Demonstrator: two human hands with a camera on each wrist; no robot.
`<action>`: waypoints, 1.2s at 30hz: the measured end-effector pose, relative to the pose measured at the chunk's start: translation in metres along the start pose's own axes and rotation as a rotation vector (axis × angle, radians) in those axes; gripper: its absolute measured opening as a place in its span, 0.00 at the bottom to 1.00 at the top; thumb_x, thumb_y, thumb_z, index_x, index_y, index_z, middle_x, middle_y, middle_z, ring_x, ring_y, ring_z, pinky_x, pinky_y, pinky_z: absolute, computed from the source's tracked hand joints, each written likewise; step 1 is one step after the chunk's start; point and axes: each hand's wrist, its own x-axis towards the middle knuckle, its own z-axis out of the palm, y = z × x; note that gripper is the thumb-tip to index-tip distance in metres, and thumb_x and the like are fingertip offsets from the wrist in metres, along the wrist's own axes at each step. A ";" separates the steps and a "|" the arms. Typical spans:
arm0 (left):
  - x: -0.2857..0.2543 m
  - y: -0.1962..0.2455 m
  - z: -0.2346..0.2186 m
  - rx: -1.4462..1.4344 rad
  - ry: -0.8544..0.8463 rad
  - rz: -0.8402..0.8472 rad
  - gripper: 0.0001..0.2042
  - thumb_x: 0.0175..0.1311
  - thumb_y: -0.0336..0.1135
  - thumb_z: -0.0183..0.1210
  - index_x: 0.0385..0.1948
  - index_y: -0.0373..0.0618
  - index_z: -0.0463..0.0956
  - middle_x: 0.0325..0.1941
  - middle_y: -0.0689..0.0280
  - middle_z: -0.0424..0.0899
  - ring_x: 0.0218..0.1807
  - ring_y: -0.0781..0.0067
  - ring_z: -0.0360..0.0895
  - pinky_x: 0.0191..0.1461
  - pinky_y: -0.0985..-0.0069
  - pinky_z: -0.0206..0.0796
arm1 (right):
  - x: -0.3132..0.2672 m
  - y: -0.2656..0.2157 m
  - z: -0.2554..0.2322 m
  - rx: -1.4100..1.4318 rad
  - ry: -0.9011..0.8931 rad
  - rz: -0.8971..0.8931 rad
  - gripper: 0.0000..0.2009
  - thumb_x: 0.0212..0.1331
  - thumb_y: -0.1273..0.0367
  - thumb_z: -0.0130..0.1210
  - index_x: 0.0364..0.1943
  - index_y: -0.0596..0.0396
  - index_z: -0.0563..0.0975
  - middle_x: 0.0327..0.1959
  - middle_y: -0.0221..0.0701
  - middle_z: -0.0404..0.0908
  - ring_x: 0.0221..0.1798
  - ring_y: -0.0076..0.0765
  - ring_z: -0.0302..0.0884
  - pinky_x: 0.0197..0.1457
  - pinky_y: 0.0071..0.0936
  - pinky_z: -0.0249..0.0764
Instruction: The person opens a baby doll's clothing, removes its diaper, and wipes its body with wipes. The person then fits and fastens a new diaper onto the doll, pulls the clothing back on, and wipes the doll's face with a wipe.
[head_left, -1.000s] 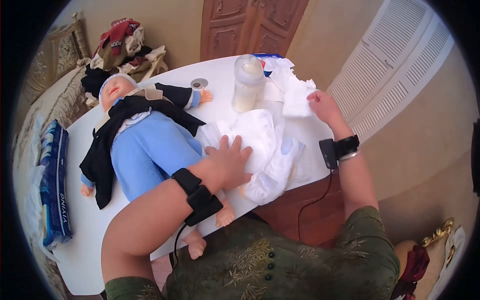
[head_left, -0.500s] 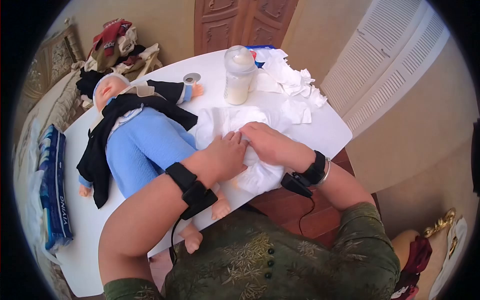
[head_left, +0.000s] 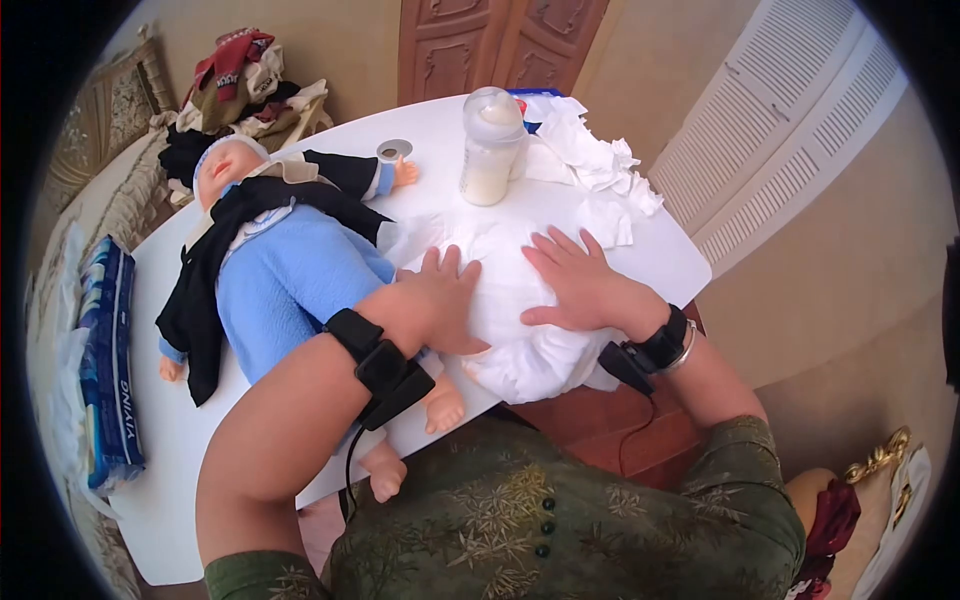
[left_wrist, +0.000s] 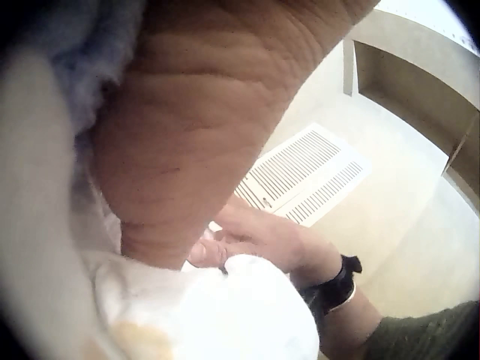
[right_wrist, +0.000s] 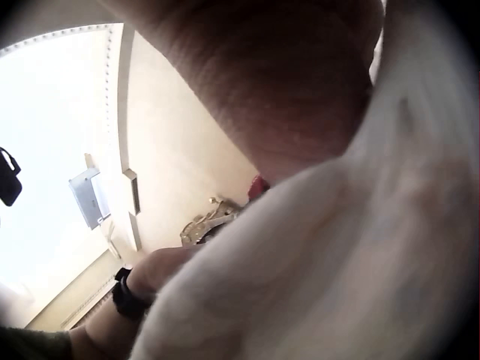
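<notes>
Both my hands rest with spread fingers on a white diaper (head_left: 505, 265) at the table's near edge. My left hand (head_left: 438, 300) lies on its left side, close to the doll's legs. On its right side is my right hand (head_left: 580, 287), thumb pointing inward. In the left wrist view the diaper (left_wrist: 240, 315) bulges under the palm and shows a yellowish stain. The right wrist view has its soft white surface (right_wrist: 300, 262) up against the hand. A baby doll (head_left: 290, 265) in blue trousers and a black top lies on its back to the left.
A baby bottle (head_left: 490, 150) with whitish contents stands behind the diaper. Crumpled white tissues (head_left: 590, 160) lie at the back right of the white table (head_left: 160, 500). On the left is a blue YIYING pack (head_left: 108, 370), and clothes (head_left: 235, 85) are heaped beyond the doll.
My right hand came from the tissues, leaving the white piece there, to meet my left hand over the diaper. Now the hands have moved apart, and the diaper lies flatter and rounder.
</notes>
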 end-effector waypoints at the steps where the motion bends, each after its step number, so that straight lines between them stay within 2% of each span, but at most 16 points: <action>1: -0.001 0.001 -0.001 0.000 0.002 0.000 0.49 0.46 0.59 0.63 0.67 0.40 0.48 0.72 0.43 0.45 0.72 0.39 0.46 0.67 0.52 0.54 | 0.003 -0.002 -0.004 -0.026 0.087 -0.085 0.42 0.54 0.45 0.54 0.66 0.59 0.57 0.70 0.48 0.52 0.74 0.52 0.41 0.74 0.49 0.37; 3: -0.003 0.005 -0.001 -0.041 -0.011 -0.045 0.49 0.48 0.59 0.62 0.68 0.39 0.47 0.71 0.41 0.46 0.71 0.37 0.46 0.67 0.53 0.54 | 0.013 -0.007 -0.005 -0.052 0.174 -0.175 0.41 0.54 0.45 0.54 0.66 0.59 0.57 0.70 0.47 0.52 0.75 0.51 0.41 0.74 0.50 0.36; 9: -0.001 0.004 0.002 0.058 -0.017 -0.124 0.49 0.50 0.62 0.58 0.67 0.34 0.48 0.68 0.34 0.49 0.68 0.32 0.50 0.69 0.55 0.50 | 0.029 0.000 -0.001 0.075 -0.066 -0.183 0.39 0.57 0.47 0.53 0.67 0.56 0.56 0.71 0.45 0.50 0.75 0.46 0.40 0.74 0.48 0.37; 12: 0.001 0.005 -0.002 0.082 -0.037 -0.149 0.49 0.51 0.63 0.56 0.66 0.32 0.49 0.67 0.33 0.50 0.68 0.30 0.50 0.69 0.56 0.50 | 0.028 0.012 0.010 0.115 0.058 -0.187 0.39 0.56 0.46 0.53 0.65 0.57 0.59 0.70 0.44 0.53 0.74 0.48 0.43 0.73 0.51 0.38; 15: 0.007 0.001 -0.002 0.070 -0.040 -0.200 0.48 0.52 0.64 0.55 0.66 0.32 0.50 0.67 0.33 0.51 0.68 0.31 0.51 0.69 0.56 0.51 | 0.022 0.005 -0.011 -0.030 0.056 -0.180 0.38 0.56 0.45 0.52 0.64 0.57 0.61 0.68 0.45 0.57 0.73 0.48 0.48 0.73 0.49 0.41; 17: 0.009 -0.005 -0.001 0.022 -0.010 -0.246 0.47 0.53 0.64 0.54 0.65 0.32 0.51 0.66 0.33 0.52 0.67 0.32 0.52 0.68 0.56 0.52 | 0.015 -0.004 -0.032 0.233 0.090 -0.281 0.37 0.56 0.44 0.52 0.62 0.57 0.64 0.64 0.45 0.64 0.68 0.47 0.58 0.68 0.47 0.50; 18: 0.011 -0.007 0.000 -0.024 0.016 -0.290 0.47 0.53 0.64 0.54 0.65 0.31 0.52 0.65 0.34 0.54 0.67 0.32 0.54 0.67 0.56 0.53 | 0.010 -0.010 -0.040 0.233 0.086 -0.284 0.37 0.56 0.44 0.52 0.62 0.57 0.64 0.64 0.45 0.64 0.68 0.47 0.58 0.68 0.47 0.50; 20: 0.015 -0.012 0.003 -0.041 0.013 -0.313 0.46 0.53 0.65 0.53 0.64 0.32 0.53 0.65 0.35 0.56 0.66 0.32 0.55 0.66 0.56 0.54 | -0.001 -0.024 -0.047 0.234 -0.243 -0.250 0.34 0.53 0.48 0.57 0.58 0.56 0.68 0.54 0.42 0.73 0.58 0.45 0.68 0.61 0.44 0.57; 21: 0.017 -0.014 0.004 -0.058 0.014 -0.336 0.46 0.53 0.65 0.53 0.63 0.32 0.54 0.64 0.36 0.58 0.65 0.33 0.57 0.66 0.56 0.55 | -0.007 -0.024 -0.040 0.230 -0.241 -0.250 0.34 0.53 0.48 0.57 0.58 0.56 0.68 0.54 0.42 0.73 0.58 0.45 0.68 0.61 0.44 0.57; 24: 0.019 -0.017 0.007 -0.077 0.054 -0.364 0.45 0.53 0.65 0.53 0.63 0.32 0.55 0.62 0.37 0.60 0.63 0.34 0.60 0.64 0.55 0.57 | -0.028 -0.027 -0.020 0.078 0.267 -0.366 0.31 0.43 0.61 0.67 0.54 0.52 0.70 0.38 0.35 0.74 0.43 0.44 0.71 0.46 0.38 0.67; 28: 0.020 -0.020 0.010 -0.094 0.047 -0.351 0.45 0.54 0.65 0.53 0.63 0.33 0.54 0.63 0.37 0.59 0.63 0.33 0.59 0.63 0.55 0.57 | -0.051 -0.031 -0.010 0.128 0.290 -0.346 0.25 0.43 0.64 0.66 0.49 0.50 0.72 0.36 0.33 0.74 0.40 0.42 0.71 0.41 0.35 0.68; 30: 0.020 -0.018 0.013 -0.036 0.122 -0.364 0.42 0.56 0.63 0.52 0.61 0.32 0.58 0.59 0.36 0.64 0.59 0.37 0.65 0.62 0.56 0.60 | -0.059 -0.032 -0.003 0.027 0.372 -0.387 0.15 0.44 0.69 0.59 0.39 0.51 0.72 0.32 0.31 0.71 0.38 0.39 0.71 0.38 0.34 0.68; 31: 0.020 -0.019 0.010 -0.037 0.121 -0.362 0.42 0.56 0.63 0.52 0.61 0.32 0.58 0.59 0.36 0.64 0.59 0.37 0.65 0.62 0.56 0.60 | -0.058 -0.032 0.001 0.027 0.371 -0.385 0.15 0.44 0.69 0.59 0.39 0.51 0.72 0.32 0.31 0.71 0.38 0.39 0.71 0.38 0.34 0.68; 33: 0.018 -0.023 0.000 -0.140 0.073 -0.229 0.34 0.58 0.60 0.51 0.54 0.34 0.67 0.52 0.42 0.72 0.54 0.45 0.72 0.58 0.59 0.63 | -0.054 -0.034 0.010 0.009 0.526 -0.371 0.10 0.45 0.72 0.53 0.34 0.52 0.71 0.29 0.30 0.69 0.35 0.38 0.71 0.37 0.33 0.68; 34: 0.015 -0.021 -0.004 -0.138 0.075 -0.227 0.34 0.58 0.60 0.51 0.54 0.34 0.67 0.52 0.42 0.72 0.54 0.45 0.72 0.58 0.59 0.63 | -0.050 -0.037 0.012 0.007 0.527 -0.369 0.10 0.45 0.72 0.53 0.34 0.52 0.71 0.29 0.30 0.69 0.35 0.38 0.71 0.37 0.33 0.68; 36: 0.010 -0.013 -0.010 -0.036 0.156 -0.090 0.24 0.57 0.51 0.55 0.45 0.37 0.73 0.45 0.50 0.78 0.48 0.51 0.76 0.53 0.62 0.67 | -0.042 -0.044 0.013 -0.004 0.572 -0.409 0.07 0.47 0.72 0.51 0.32 0.52 0.71 0.26 0.30 0.66 0.32 0.36 0.70 0.34 0.31 0.67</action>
